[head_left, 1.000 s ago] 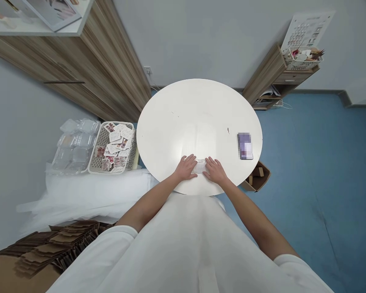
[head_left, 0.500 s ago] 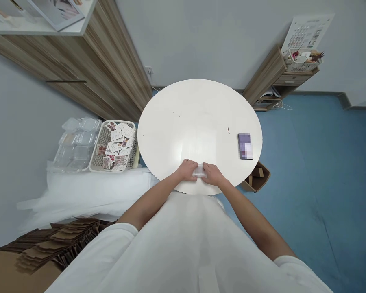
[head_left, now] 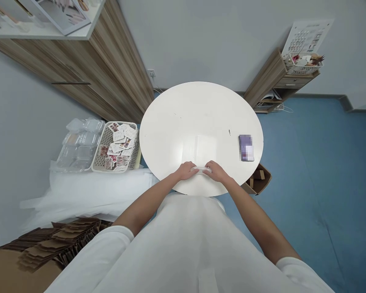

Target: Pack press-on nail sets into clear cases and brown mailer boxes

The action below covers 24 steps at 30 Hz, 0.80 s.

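Note:
Near the front edge of the round white table (head_left: 198, 101), a small translucent white packet (head_left: 200, 170) lies between my two hands. Its exact kind is too small to make out, and its ends are covered by my fingers. My left hand (head_left: 186, 171) is closed on the left end, with the thumb at the near side. My right hand (head_left: 216, 171) grips the right end in the same way, its fingers bent along the far side.
On the table's right lies a purple, blurred item (head_left: 246, 147). A white basket (head_left: 115, 147) of cards and small packs stands to the left, beside clear plastic boxes (head_left: 82, 144) and white sheeting (head_left: 100, 185). An open cardboard box (head_left: 264, 183) is below right.
My hands have moved slightly apart along the packet, the right one shifting right. The packet now looks longer and narrower. The whole view has shifted a little.

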Motion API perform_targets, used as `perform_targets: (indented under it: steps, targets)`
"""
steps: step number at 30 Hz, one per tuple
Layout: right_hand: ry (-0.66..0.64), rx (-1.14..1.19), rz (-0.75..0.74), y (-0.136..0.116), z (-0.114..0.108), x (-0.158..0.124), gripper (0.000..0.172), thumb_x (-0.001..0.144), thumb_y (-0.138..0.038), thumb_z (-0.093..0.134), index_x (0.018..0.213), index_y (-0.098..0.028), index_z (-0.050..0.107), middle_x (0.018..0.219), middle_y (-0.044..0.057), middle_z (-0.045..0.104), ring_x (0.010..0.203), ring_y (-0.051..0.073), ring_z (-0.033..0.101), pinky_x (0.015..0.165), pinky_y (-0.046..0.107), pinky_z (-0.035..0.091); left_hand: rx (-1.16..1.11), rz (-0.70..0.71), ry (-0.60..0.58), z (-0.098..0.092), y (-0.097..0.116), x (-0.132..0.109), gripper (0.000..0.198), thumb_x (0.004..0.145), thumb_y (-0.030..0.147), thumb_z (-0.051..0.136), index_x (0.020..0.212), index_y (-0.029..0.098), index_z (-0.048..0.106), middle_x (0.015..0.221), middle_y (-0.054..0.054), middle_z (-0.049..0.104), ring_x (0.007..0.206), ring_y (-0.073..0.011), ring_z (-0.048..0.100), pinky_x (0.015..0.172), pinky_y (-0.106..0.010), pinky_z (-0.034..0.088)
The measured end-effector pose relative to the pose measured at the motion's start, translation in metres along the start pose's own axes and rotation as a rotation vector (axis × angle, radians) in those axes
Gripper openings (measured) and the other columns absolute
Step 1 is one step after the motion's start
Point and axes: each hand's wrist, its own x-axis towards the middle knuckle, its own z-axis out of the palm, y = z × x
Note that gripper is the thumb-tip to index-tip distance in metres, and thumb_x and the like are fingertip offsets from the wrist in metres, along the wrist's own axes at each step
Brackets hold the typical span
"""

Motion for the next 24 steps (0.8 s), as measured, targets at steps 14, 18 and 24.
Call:
perform_targets:
  steps: [14,18,24]
  targets:
    - [0.036,0.223,0.279,0.015,-0.003,0.018,0.025,0.083,-0.032,0.042,0.105,-0.023,0.052,0.100,0.005,0.061,0.085,0.018,0.056,0.069,0.029,0.042,-0.523,-0.325,0.171,-0.008,-0.032,0.010,0.022,0.073,0.032,0.052,0.087,0.017,0.060,0.087,-0.004,0.063,0.075,-0.0152,0.058,0.062,-0.024,0.045]
    - [0.131,0.292,0.313,0.030,0.000,0.016,0.022,0.082,-0.025,0.042,0.100,-0.023,0.054,0.107,0.004,0.059,0.096,0.017,0.055,0.079,0.029,0.043,-0.420,-0.423,0.216,-0.007,-0.039,0.010,0.016,0.073,0.031,0.051,0.073,0.016,0.057,0.068,-0.001,0.058,0.062,-0.0122,0.053,0.053,-0.021,0.039]
    - [0.333,0.244,0.400,0.035,0.009,0.008,0.034,0.080,-0.024,0.041,0.114,-0.018,0.046,0.114,0.010,0.052,0.101,0.021,0.051,0.086,0.036,0.041,-0.262,-0.521,0.252,-0.007,-0.038,0.003,0.008,0.069,0.025,0.052,0.073,0.018,0.054,0.071,-0.003,0.057,0.070,-0.0177,0.054,0.058,-0.026,0.038]
